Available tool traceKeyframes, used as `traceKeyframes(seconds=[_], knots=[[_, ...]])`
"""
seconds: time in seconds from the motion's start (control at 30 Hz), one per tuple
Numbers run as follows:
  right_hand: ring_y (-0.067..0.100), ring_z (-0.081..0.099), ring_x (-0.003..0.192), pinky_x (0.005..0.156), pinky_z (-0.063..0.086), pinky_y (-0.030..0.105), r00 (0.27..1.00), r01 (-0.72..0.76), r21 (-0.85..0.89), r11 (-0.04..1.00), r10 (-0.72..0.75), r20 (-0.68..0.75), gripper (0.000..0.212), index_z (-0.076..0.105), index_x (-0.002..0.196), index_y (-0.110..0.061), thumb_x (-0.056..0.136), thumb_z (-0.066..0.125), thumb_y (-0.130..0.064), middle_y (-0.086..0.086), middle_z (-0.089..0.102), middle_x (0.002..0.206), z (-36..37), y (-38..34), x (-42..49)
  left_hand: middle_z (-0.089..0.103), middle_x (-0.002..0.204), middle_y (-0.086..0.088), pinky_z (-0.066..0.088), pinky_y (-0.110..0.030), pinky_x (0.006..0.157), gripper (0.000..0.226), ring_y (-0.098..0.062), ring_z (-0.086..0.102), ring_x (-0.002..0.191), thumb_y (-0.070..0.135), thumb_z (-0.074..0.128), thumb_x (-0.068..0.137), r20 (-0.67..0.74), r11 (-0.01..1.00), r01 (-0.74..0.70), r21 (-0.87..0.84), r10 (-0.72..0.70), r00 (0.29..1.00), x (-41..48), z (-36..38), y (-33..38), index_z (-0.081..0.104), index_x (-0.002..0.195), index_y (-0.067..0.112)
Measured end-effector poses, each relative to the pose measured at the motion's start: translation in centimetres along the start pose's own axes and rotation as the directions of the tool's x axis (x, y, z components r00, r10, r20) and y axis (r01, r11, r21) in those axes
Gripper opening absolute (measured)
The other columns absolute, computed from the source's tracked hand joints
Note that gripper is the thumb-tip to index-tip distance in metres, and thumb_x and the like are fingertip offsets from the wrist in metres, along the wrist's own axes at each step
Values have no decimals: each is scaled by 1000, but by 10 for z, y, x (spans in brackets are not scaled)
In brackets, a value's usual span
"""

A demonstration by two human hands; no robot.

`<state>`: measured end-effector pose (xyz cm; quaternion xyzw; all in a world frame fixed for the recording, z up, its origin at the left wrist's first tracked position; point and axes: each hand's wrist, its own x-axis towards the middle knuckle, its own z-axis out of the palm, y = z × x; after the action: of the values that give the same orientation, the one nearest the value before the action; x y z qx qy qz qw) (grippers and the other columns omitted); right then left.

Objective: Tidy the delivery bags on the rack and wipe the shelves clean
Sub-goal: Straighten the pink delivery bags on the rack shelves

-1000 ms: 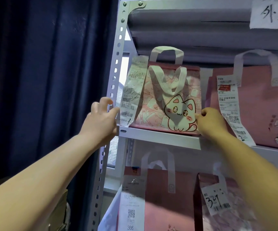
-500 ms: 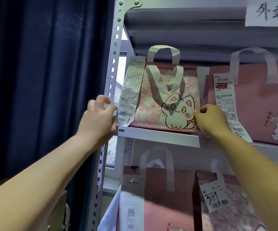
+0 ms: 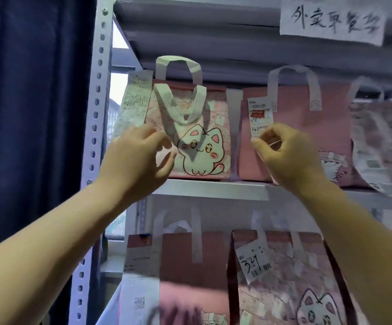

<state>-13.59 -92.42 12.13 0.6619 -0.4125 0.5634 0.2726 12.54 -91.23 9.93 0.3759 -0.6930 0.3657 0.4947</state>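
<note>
On the upper shelf, the cat bag stands upright between both hands. The left hand is nearer, at its left edge, fingers loosely spread. The right hand looks to be pinching the receipt on the pink bag next door.

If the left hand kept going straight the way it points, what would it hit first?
The left hand would likely meet the lower left front of the cat bag, beside its receipt; depth is unclear.
</note>
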Motion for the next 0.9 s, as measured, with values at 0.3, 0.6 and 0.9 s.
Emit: traceKeyframes(seconds=[0.3,0.6,0.9], knots=[[8,55,64,56,37,22,994,-102,-98,990,105,27,16,58,79,-20,86,61,-34,-13,56,68,-60,87,-7,65,84,-8,51,-35,58,14,-27,59,73,20,66,83,69,989,-64,-131,73,995,21,54,82,67,87,6],[21,57,92,78,45,34,964,-216,-182,959,239,114,37,54,111,-16,82,67,-34,1,60,104,-98,164,-4,62,109,-10,38,-33,73,48,-20,48,86,45,54,88,182,980,179,-84,-162,970,52,114,129,56,119,9],[19,57,83,53,39,17,930,-267,-169,949,300,213,47,50,118,-13,82,67,-39,5,58,109,-92,191,4,64,102,-14,34,-31,64,49,-24,50,79,37,54,90,319,911,411,-44,-377,869,69,142,135,44,128,8]])
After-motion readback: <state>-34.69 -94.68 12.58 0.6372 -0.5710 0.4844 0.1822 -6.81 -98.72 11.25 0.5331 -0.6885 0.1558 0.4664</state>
